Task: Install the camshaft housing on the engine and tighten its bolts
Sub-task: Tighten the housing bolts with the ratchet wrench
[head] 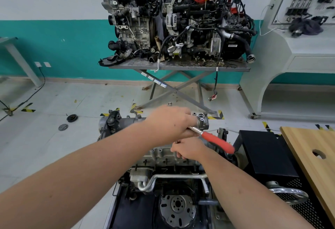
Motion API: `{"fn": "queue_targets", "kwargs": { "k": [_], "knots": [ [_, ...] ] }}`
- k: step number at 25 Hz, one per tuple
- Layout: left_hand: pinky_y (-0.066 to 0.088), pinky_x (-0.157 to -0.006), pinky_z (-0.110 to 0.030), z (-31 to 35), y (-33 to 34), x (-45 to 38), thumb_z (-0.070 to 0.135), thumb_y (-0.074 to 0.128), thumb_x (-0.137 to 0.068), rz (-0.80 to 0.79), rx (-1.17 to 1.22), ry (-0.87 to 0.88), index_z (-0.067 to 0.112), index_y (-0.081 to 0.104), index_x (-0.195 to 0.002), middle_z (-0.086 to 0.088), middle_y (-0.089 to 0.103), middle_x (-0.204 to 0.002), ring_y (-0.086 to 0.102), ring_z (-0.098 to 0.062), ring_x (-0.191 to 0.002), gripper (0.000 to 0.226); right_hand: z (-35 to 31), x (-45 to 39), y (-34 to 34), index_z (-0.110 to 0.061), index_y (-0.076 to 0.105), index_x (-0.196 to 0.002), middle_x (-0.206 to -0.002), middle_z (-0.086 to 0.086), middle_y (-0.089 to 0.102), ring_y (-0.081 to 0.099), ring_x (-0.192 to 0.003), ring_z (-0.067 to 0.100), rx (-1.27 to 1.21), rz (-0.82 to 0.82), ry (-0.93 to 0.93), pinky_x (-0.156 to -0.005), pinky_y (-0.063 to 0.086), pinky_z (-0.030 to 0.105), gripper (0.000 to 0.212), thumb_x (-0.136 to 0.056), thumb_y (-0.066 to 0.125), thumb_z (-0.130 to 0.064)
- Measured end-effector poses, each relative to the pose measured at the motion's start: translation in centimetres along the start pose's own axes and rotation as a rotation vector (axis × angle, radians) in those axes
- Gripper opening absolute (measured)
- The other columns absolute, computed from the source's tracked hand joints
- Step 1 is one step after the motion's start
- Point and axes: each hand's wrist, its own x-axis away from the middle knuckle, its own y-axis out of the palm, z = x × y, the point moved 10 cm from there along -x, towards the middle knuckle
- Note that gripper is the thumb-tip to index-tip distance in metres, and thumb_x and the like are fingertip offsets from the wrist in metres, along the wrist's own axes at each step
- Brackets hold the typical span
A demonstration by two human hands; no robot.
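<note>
red-handled ratchet [215, 139] under left hand [170, 121]

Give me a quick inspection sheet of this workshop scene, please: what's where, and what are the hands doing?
Surface: engine sits on a dark stand, low in front.
Job's things: camshaft housing lies on top of the engine; red-handled ratchet over it.
Clutter: two round discs on the floor.
Hands: left hand grips the ratchet's metal end; right hand curled at the housing, contents hidden.
Cables: black cord runs from wall sockets across the floor.
Surroundings: two engines on a scissor table; wooden board at right.
</note>
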Motion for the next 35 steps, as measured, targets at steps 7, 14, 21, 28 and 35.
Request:
{"fn": "queue_targets", "kwargs": {
  "k": [7,14,21,28,35],
  "knots": [
    [0.047,-0.089,-0.038,-3.8,1.0,4.0,0.043,0.056,-0.093,0.545,0.417,-0.352,0.012,0.07,-0.094,-0.007,0.06,-0.111,0.055,-0.022,-0.106,0.034,-1.0,-0.4,-0.5,-0.025,0.063,-0.065,-0.061,-0.005,0.069,0.065,-0.053,0.008,-0.005,0.029,-0.103,-0.062,0.054,0.031,0.016,-0.078,0.06,-0.033],
    [0.055,-0.064,-0.023,-5.3,6.2,3.9,0.05,0.037,-0.098,0.667,1.612,-0.805,0.02,0.063,-0.112,-0.005,0.073,-0.082,0.07,-0.017,-0.075,0.042,-0.6,-0.1,-0.5,-0.025,0.061,-0.06,-0.062,-0.002,0.071,0.061,-0.049,0.007,-0.047,0.025,-0.057,-0.07,0.058,0.036,0.017,-0.073,0.058,-0.036],
    [0.055,-0.086,-0.044,-6.0,7.6,4.1,0.047,0.042,-0.104,0.38,1.82,-1.008,0.012,0.061,-0.101,-0.008,0.068,-0.071,0.068,-0.027,-0.067,0.04,-0.4,-0.3,-0.5,-0.023,0.065,-0.065,-0.063,-0.004,0.072,0.062,-0.049,0.006,-0.029,0.03,-0.042,-0.066,0.056,0.031,0.018,-0.078,0.062,-0.035],
    [0.056,-0.089,-0.042,-6.7,4.3,3.0,0.053,0.045,-0.1,-0.045,1.177,-0.916,0.01,0.063,-0.102,0.002,0.077,-0.076,0.075,-0.018,-0.077,0.046,-0.6,-0.1,-0.6,-0.023,0.065,-0.061,-0.061,-0.003,0.07,0.061,-0.049,0.006,-0.057,0.018,-0.053,-0.065,0.055,0.03,0.021,-0.081,0.065,-0.032],
    [0.034,-0.048,-0.025,-4.6,0.5,0.1,0.038,0.043,-0.103,-0.251,0.481,-0.545,0.017,0.054,-0.079,0.0,0.065,-0.075,0.049,-0.012,-0.053,0.034,-0.6,0.0,-0.6,-0.024,0.065,-0.064,-0.063,-0.005,0.071,0.062,-0.049,0.006,-0.001,0.025,-0.042,-0.065,0.054,0.03,0.016,-0.076,0.065,-0.035]
  ]
}}
